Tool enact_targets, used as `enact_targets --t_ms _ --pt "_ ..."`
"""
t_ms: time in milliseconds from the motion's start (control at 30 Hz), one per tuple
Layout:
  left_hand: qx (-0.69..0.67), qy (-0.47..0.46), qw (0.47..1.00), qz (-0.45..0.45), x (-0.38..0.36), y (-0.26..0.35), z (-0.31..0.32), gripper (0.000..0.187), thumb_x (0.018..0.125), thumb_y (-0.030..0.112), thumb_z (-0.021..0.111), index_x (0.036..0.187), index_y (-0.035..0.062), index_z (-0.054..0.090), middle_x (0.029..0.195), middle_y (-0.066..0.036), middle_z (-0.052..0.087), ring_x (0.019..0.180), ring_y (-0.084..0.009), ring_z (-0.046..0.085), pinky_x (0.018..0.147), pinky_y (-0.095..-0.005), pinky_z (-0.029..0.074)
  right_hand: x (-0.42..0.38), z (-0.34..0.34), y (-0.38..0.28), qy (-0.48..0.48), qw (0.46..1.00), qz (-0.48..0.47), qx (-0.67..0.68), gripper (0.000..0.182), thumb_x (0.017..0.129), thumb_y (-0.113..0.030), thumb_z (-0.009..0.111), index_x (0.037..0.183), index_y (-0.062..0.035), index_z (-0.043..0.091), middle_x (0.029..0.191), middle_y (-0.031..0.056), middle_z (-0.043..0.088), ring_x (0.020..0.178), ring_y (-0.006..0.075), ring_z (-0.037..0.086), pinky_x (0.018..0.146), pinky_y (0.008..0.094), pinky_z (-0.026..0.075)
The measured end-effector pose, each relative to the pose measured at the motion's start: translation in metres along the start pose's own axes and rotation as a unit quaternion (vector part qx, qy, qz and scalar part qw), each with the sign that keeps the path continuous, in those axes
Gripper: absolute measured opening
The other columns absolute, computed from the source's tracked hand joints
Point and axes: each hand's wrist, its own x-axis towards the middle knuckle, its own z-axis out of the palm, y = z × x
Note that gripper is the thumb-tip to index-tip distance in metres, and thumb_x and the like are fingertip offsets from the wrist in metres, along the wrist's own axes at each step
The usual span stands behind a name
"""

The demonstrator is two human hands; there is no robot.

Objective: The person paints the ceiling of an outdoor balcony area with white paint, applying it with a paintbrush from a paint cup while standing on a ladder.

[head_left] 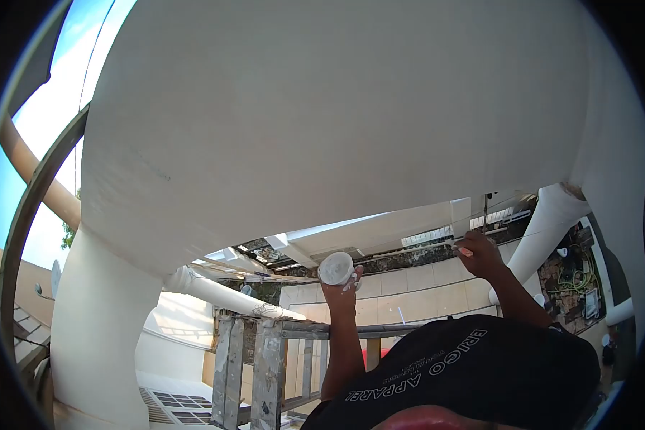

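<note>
Shirt (473,373), left hand (349,281) with apparent bowl (335,268)

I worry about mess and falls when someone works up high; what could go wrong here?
The left hand has white smears on its fingers, so the round container might slip. If it tips, whatever is inside could spill onto the tiled surface below. The spattered frame stands close by the left arm, so an elbow might knock it.
</note>
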Motion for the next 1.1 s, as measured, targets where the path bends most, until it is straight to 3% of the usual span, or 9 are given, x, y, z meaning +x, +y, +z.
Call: enact_targets --t_ms 233,367,467,600,733,833,900,967,1100 --pt "-0.049 -0.031 0.998 -0.020 0.018 0.040 0.022 0.054 0.081 -0.009 0.063 0.130 0.0033 0.042 0.117 -0.013 0.053 0.100 -0.0224 0.062 0.092 -0.0400 0.057 -0.032 -0.001 0.014 -0.022 0.999 0.046 -0.013 0.012 0.079 -0.014 0.070 0.089 -0.0108 0.065 0.081 0.0074 0.058 0.085 0.0301 0.062 0.070 0.0425 0.052" --pt "-0.015 -0.092 0.994 0.050 0.027 0.071 0.045 0.054 0.082 -0.007 0.066 0.129 0.0019 0.040 0.117 -0.013 0.053 0.104 -0.0218 0.061 0.095 -0.0377 0.055 -0.017 0.003 0.002 -0.015 0.999 0.036 0.023 0.011 0.080 -0.017 0.069 0.089 -0.0111 0.067 0.082 0.0075 0.059 0.086 0.0298 0.063 0.074 0.0431 0.052" --pt "0.161 -0.073 0.980 0.086 0.026 0.086 0.050 0.057 0.080 -0.008 0.068 0.128 0.0001 0.039 0.115 -0.012 0.054 0.103 -0.0199 0.061 0.095 -0.0340 0.053 0.029 -0.013 -0.017 -0.108 0.994 -0.004 -0.027 0.013 0.086 -0.023 0.064 0.091 -0.0130 0.070 0.087 0.0074 0.063 0.089 0.0289 0.064 0.081 0.0438 0.051" --pt "0.057 -0.049 0.995 0.065 0.025 0.087 0.045 0.059 0.078 -0.008 0.072 0.126 0.0001 0.039 0.113 -0.012 0.056 0.100 -0.0178 0.062 0.093 -0.0327 0.052 0.152 -0.053 -0.079 -0.160 0.978 -0.094 -0.094 0.010 0.086 -0.019 0.065 0.090 -0.0118 0.070 0.089 0.0063 0.065 0.088 0.0267 0.064 0.081 0.0419 0.050" --pt "0.008 -0.039 0.996 0.085 0.032 0.081 0.041 0.060 0.078 -0.008 0.072 0.127 0.0001 0.037 0.114 -0.013 0.054 0.100 -0.0185 0.062 0.093 -0.0327 0.054 0.273 -0.083 -0.149 -0.066 0.979 -0.191 -0.039 0.024 0.080 -0.021 0.075 0.098 -0.0072 0.071 0.094 0.0098 0.068 0.089 0.0295 0.065 0.079 0.0416 0.051" --pt "-0.045 -0.035 0.995 0.076 0.038 0.073 0.037 0.062 0.078 -0.008 0.072 0.127 0.0004 0.035 0.119 -0.014 0.051 0.105 -0.0204 0.060 0.095 -0.0353 0.054 0.348 -0.101 -0.197 -0.070 0.954 -0.206 -0.208 0.028 0.076 -0.026 0.072 0.091 -0.0033 0.066 0.088 0.0106 0.067 0.079 0.0278 0.064 0.072 0.0418 0.052" --pt "-0.056 -0.022 0.995 0.077 0.038 0.078 0.038 0.061 0.079 -0.011 0.069 0.128 0.0004 0.034 0.123 -0.015 0.047 0.110 -0.0227 0.057 0.097 -0.0369 0.054 0.359 -0.135 -0.256 -0.056 0.935 -0.199 -0.288 0.022 0.080 -0.023 0.072 0.092 -0.0046 0.067 0.089 0.0071 0.066 0.090 0.0266 0.064 0.076 0.0375 0.052" --pt "-0.093 -0.064 0.988 0.102 0.035 0.077 0.036 0.059 0.080 -0.013 0.064 0.128 0.0010 0.033 0.123 -0.016 0.046 0.112 -0.0239 0.058 0.097 -0.0383 0.054 0.386 -0.167 -0.287 0.016 0.923 -0.244 -0.296 0.041 0.089 -0.038 0.066 0.086 0.0033 0.065 0.083 0.0139 0.064 0.072 0.0285 0.062 0.068 0.0435 0.049" --pt "-0.014 -0.032 0.995 0.098 0.031 0.084 0.040 0.060 0.080 -0.016 0.060 0.130 0.0014 0.032 0.123 -0.017 0.045 0.112 -0.0250 0.058 0.098 -0.0403 0.054 0.372 -0.167 -0.306 0.072 0.904 -0.312 -0.283 0.036 0.088 -0.030 0.068 0.087 0.0055 0.063 0.079 0.0133 0.063 0.072 0.0237 0.062 0.069 0.0391 0.052"
